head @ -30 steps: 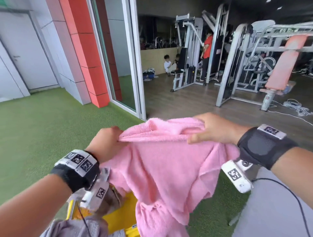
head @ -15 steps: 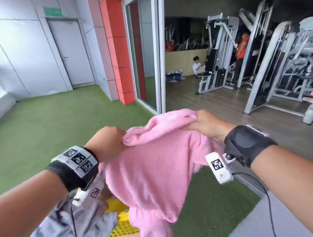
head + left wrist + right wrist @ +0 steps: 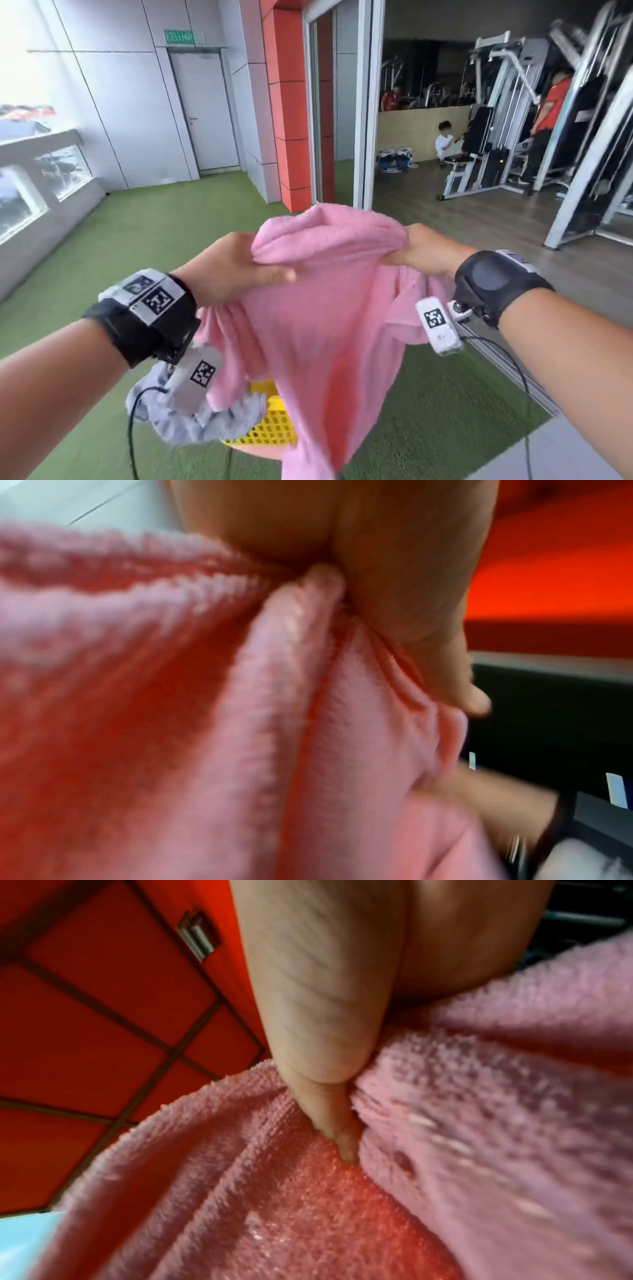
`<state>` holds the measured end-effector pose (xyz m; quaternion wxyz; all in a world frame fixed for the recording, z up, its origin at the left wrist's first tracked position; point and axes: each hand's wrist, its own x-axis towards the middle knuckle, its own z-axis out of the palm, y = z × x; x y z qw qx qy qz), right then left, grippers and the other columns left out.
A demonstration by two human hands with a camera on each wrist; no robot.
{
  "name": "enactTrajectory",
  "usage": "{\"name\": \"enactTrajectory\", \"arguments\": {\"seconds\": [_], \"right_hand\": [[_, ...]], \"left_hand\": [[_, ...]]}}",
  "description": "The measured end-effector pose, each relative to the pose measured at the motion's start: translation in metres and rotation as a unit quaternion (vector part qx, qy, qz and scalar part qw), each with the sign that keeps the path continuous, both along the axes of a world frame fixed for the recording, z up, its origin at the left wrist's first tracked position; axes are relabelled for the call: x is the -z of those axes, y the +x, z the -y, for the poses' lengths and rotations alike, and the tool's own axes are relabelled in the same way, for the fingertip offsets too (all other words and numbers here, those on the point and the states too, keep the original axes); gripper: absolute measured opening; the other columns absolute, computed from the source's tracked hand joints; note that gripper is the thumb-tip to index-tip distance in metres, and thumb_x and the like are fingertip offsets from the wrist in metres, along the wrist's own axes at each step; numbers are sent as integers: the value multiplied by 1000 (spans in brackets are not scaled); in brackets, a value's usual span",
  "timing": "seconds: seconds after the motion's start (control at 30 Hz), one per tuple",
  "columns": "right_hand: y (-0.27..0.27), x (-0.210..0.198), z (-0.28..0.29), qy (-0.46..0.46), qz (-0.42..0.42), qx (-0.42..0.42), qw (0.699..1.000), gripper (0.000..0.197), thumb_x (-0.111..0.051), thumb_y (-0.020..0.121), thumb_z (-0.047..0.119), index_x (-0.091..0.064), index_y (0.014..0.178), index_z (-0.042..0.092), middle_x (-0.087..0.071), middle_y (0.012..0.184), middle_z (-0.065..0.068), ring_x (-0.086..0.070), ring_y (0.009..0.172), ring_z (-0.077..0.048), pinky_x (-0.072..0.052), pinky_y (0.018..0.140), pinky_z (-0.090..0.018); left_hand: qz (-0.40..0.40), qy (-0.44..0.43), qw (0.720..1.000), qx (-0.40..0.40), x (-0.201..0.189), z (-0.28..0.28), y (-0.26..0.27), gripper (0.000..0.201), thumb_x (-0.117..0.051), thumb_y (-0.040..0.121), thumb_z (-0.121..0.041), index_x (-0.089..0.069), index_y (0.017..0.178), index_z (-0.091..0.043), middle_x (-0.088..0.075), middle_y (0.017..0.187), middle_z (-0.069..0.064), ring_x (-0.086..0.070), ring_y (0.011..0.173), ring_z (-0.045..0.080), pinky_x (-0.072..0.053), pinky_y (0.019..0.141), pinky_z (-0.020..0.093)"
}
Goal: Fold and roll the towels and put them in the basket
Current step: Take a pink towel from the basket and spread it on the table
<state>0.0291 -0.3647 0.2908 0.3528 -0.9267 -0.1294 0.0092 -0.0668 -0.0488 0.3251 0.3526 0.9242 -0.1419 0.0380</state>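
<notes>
I hold a pink towel (image 3: 318,308) up in the air in front of me, and it hangs down crumpled. My left hand (image 3: 236,270) pinches its upper edge on the left, and my right hand (image 3: 421,250) grips the upper edge on the right. In the left wrist view my thumb presses folds of the pink towel (image 3: 308,723). The right wrist view shows my thumb dug into the pink towel (image 3: 445,1123). Below, a yellow perforated basket (image 3: 274,428) shows partly behind the towel, with a grey towel (image 3: 202,421) draped over its left side.
Green artificial turf (image 3: 137,240) covers the floor ahead. An orange pillar (image 3: 291,113) and a glass door frame (image 3: 363,102) stand in front. Beyond lie gym machines (image 3: 496,120) and people. A grey surface (image 3: 565,452) sits at lower right, a low wall with windows (image 3: 41,192) at left.
My view has swung left, bringing the white door and low wall into sight. Both hands keep hold of the pink towel and have moved slightly apart along its top edge.
</notes>
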Motion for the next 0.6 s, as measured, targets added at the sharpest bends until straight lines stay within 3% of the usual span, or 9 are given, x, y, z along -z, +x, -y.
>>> {"name": "enactTrajectory", "arguments": {"seconds": [0.03, 0.1, 0.17, 0.23, 0.3, 0.37, 0.4, 0.5, 0.6], "right_hand": [[-8, -3, -7, 33, 13, -10, 999, 11, -80, 80, 15, -76, 89, 20, -76, 92, -5, -69, 76, -16, -51, 70, -19], [-28, -9, -22, 55, 29, -31, 998, 16, -84, 77, 19, -76, 91, 21, -75, 91, 3, -66, 77, -5, -49, 71, -16], [-48, -14, -37, 17, 25, -68, 997, 20, -89, 71, 26, -74, 84, 24, -74, 79, 14, -64, 71, 3, -47, 69, -16], [-68, -15, -52, -116, 24, -92, 989, 35, -92, 62, 40, -67, 81, 25, -72, 72, 14, -65, 64, 2, -49, 62, -19], [-81, -9, -67, -307, 60, -80, 946, 52, -85, 51, 55, -65, 82, 19, -70, 73, 3, -66, 65, -13, -56, 61, -32], [-91, -4, -82, -406, 94, -69, 906, 34, -77, 60, 40, -62, 76, 15, -66, 70, 0, -64, 60, -17, -55, 53, -33], [-95, -3, -88, -418, 94, -60, 902, 22, -72, 65, 30, -60, 72, 13, -63, 68, -2, -61, 58, -19, -50, 48, -31], [-107, -2, -100, -349, 47, -13, 936, 14, -69, 73, 19, -60, 65, 12, -60, 61, -3, -59, 56, -24, -41, 44, -24], [-115, 1, -103, -133, -11, 2, 991, 7, -78, 77, 21, -73, 76, 15, -73, 74, -3, -66, 65, -17, -54, 63, -29]], "left_hand": [[26, 173, 985, -9, 1, -7, -4, 32, -80, 72, -55, -63, 81, -29, -71, 71, -8, -66, 64, 5, -53, 59, 26], [63, 417, 905, -52, 8, -20, -12, 34, -69, 75, -57, -54, 73, -26, -61, 63, -8, -58, 58, 8, -52, 57, 27], [82, 465, 877, -85, 11, -41, -17, 33, -56, 86, -51, -54, 69, -23, -58, 62, -8, -57, 59, 13, -53, 60, 29], [103, 427, 890, -121, 8, -67, -24, 34, -50, 92, -42, -53, 65, -21, -55, 59, -6, -56, 58, 19, -50, 59, 31], [118, 354, 916, -147, 6, -85, -34, 30, -51, 90, -33, -49, 62, -21, -52, 56, -6, -54, 57, 23, -44, 56, 30], [98, 230, 956, -151, 5, -93, -51, 24, -55, 86, -25, -57, 64, -17, -57, 55, -5, -56, 52, 19, -41, 51, 27], [82, 142, 975, -147, 5, -93, -62, 22, -58, 84, -20, -62, 66, -11, -60, 54, -4, -53, 48, 15, -42, 47, 26], [43, -103, 989, -95, 8, -99, -97, 20, -60, 90, -12, -69, 75, -1, -69, 62, 3, -61, 50, 14, -53, 49, 29], [18, -167, 985, -40, 14, -110, -122, 16, -64, 96, -22, -74, 89, -13, -76, 80, 2, -73, 71, 16, -60, 66, 33]]}}
